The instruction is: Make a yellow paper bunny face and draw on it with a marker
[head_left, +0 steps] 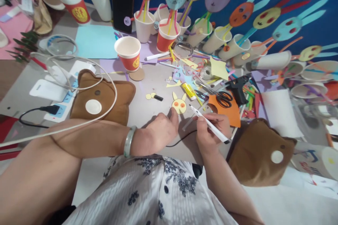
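A small yellow paper rabbit face (179, 106) with two orange eyes lies flat on the table. My left hand (161, 130) rests just in front of it, holding nothing; its extended index finger touches the lower edge of the face and the other fingers are partly bent. In my right hand (211, 132) is a white marker (214, 129), gripped like a pen. Its bare tip points toward the rabbit face, a little apart from it, and a black cap sits on its rear end. A black marker cap (158, 97) and small yellow paper discs (148, 96) lie to the left of the face.
Behind are scissors (223, 98), a black glue gun (239, 88), a yellow glue stick (188, 91) and paper scraps. A red paper cup (128, 54) stands near the middle. Brown pouches (121, 95) flank my arms. A white cable (115, 95) crosses over my left forearm.
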The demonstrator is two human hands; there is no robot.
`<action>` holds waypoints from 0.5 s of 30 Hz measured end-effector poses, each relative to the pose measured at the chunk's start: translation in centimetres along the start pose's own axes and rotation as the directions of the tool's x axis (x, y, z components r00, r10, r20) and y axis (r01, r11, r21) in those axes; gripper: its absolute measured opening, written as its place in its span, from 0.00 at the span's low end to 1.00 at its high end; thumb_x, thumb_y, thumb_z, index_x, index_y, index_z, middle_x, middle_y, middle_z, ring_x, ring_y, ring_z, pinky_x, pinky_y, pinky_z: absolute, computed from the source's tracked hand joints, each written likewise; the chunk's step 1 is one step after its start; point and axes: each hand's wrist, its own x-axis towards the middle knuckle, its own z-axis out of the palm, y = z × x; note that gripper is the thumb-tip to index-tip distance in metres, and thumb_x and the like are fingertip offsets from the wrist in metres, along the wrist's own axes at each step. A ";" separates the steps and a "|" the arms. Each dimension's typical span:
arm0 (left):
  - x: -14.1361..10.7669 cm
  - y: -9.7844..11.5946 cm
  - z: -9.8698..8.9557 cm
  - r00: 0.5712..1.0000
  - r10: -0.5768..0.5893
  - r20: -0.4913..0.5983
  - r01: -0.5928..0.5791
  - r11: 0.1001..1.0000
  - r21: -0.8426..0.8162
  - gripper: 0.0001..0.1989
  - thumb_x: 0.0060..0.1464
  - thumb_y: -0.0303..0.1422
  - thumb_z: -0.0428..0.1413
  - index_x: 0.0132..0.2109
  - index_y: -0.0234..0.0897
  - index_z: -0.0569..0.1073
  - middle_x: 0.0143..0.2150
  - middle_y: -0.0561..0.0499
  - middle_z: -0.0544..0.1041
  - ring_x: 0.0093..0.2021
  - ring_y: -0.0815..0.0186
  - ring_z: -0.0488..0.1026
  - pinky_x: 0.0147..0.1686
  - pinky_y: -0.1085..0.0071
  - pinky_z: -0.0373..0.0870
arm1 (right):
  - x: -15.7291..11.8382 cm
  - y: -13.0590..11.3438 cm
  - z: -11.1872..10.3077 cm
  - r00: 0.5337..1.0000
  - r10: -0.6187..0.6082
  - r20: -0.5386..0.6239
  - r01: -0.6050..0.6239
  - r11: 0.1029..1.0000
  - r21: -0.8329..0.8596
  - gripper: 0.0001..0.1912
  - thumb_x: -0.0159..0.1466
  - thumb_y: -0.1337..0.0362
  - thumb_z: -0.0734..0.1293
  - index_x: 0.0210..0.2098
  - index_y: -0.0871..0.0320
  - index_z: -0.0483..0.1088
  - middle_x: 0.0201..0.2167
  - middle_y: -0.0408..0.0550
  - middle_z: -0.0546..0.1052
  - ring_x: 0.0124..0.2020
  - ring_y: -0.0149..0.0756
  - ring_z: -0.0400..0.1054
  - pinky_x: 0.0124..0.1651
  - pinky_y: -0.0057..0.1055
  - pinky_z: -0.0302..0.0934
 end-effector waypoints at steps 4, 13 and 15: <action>0.0 0.1 0.2 1.000 -0.004 -0.017 0.004 1.000 0.017 0.31 0.62 0.14 0.42 0.70 0.19 0.65 0.71 0.22 0.64 0.50 0.58 0.82 0.38 0.68 0.81 | -0.1 0.1 -0.2 1.000 0.006 0.002 -0.005 0.999 -0.043 0.09 0.64 0.57 0.72 0.37 0.54 0.70 0.28 0.45 0.78 0.27 0.40 0.76 0.32 0.37 0.69; 0.1 0.0 -0.2 0.999 0.002 0.032 -0.001 1.000 -0.027 0.30 0.63 0.15 0.42 0.70 0.22 0.66 0.72 0.22 0.63 0.53 0.55 0.82 0.38 0.67 0.81 | -0.5 0.6 -0.3 1.000 -0.003 -0.002 0.003 1.000 -0.013 0.09 0.64 0.58 0.73 0.38 0.54 0.72 0.31 0.45 0.78 0.29 0.39 0.75 0.33 0.37 0.69; 0.1 0.0 -0.2 0.999 0.004 0.037 -0.003 1.000 -0.023 0.30 0.63 0.15 0.41 0.70 0.21 0.65 0.72 0.22 0.62 0.53 0.55 0.81 0.39 0.67 0.81 | -0.5 0.6 -0.4 1.000 -0.001 0.007 0.001 1.000 -0.016 0.09 0.64 0.58 0.73 0.38 0.54 0.72 0.30 0.45 0.78 0.28 0.39 0.75 0.32 0.37 0.69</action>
